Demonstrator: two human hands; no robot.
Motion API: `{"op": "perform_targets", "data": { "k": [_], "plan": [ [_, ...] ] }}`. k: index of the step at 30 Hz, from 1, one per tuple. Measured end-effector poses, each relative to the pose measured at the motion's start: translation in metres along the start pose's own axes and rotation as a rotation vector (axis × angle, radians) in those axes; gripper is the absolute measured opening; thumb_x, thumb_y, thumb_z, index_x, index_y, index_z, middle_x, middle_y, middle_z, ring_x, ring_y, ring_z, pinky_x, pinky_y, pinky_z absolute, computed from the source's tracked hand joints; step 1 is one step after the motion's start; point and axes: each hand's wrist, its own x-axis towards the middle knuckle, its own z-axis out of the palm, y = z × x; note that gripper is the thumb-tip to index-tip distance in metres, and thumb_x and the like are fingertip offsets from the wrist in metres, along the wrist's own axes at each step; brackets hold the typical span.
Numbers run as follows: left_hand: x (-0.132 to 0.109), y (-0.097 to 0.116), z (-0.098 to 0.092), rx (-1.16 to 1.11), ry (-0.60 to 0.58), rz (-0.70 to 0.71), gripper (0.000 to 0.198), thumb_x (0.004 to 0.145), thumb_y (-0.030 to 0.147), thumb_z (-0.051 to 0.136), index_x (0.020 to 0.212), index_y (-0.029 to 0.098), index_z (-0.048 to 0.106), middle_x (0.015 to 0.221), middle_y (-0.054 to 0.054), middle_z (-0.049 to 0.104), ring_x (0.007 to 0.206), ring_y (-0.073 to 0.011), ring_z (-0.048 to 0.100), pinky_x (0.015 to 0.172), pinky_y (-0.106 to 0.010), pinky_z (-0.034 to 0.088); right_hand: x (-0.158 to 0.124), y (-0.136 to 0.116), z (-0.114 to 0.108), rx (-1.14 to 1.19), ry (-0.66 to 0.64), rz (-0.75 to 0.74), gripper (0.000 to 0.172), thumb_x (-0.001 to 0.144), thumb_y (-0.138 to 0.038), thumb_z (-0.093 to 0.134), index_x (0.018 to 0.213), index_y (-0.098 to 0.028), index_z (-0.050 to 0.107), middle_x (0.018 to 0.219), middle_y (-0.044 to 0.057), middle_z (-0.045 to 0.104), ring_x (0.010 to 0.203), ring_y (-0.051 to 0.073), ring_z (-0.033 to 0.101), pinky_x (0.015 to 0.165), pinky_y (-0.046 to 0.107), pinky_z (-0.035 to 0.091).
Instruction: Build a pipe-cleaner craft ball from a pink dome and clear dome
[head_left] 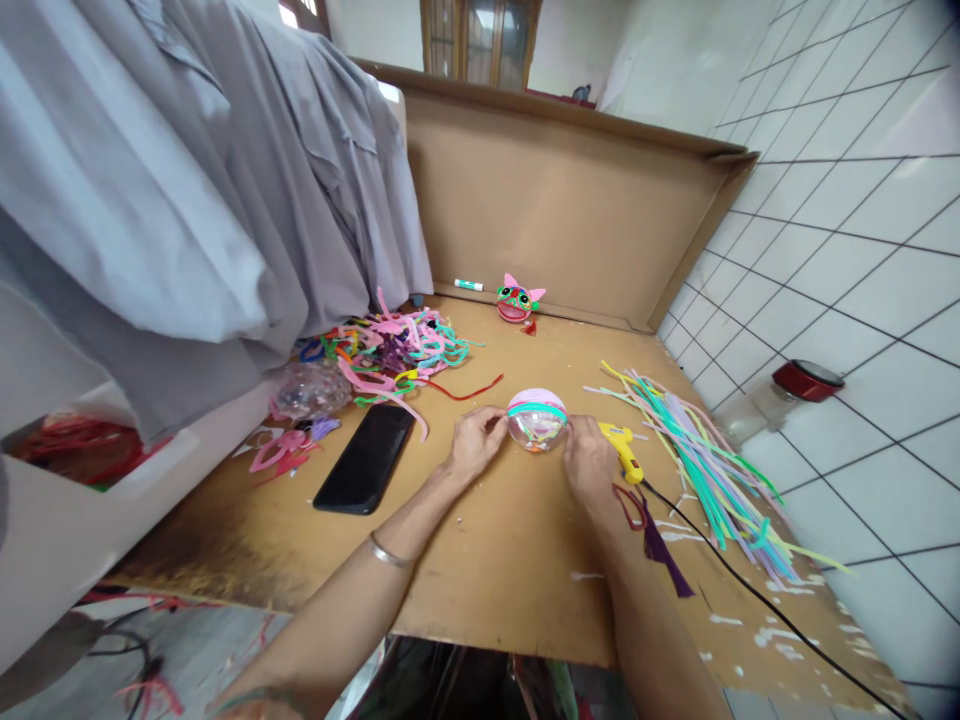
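Holding one clear ball (pixel 537 425) at the middle of the table (pixel 510 580), pinching its left edge with the fingers of the left hand (pixel 478 443) and its right edge with those of the right hand (pixel 589 458). Having at left one phone (pixel 365 460) and one tangle of pipe cleaners (pixel 390 345); at right, one glue gun (pixel 630 464), one bundle of pipe cleaners (pixel 697 450), one purple tassel (pixel 664 550). Facing one cat head (pixel 516 300) and one marker (pixel 469 285) bearing print too small to read.

Craft workspace, yellow glue gun (pixel 624 450), pipe-cleaner bundle (pixel 709 460), white tiled wall (pixel 862 290)
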Motion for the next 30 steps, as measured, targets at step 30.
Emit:
{"op": "perform_targets", "data": {
  "k": [30],
  "plan": [
    [0.002, -0.001, -0.005, 0.073, 0.028, -0.007, 0.022, 0.089, 0.035, 0.048, 0.09, 0.018, 0.062, 0.077, -0.002, 0.067, 0.071, -0.014, 0.06, 0.071, -0.024, 0.047, 0.003, -0.006, 0.013, 1.007, 0.046, 0.349, 0.014, 0.081, -0.032, 0.048, 0.082, -0.02, 0.056, 0.078, 0.006, 0.071, 0.072, 0.019, 0.069, 0.07, 0.029, 0.053]
  ]
}}
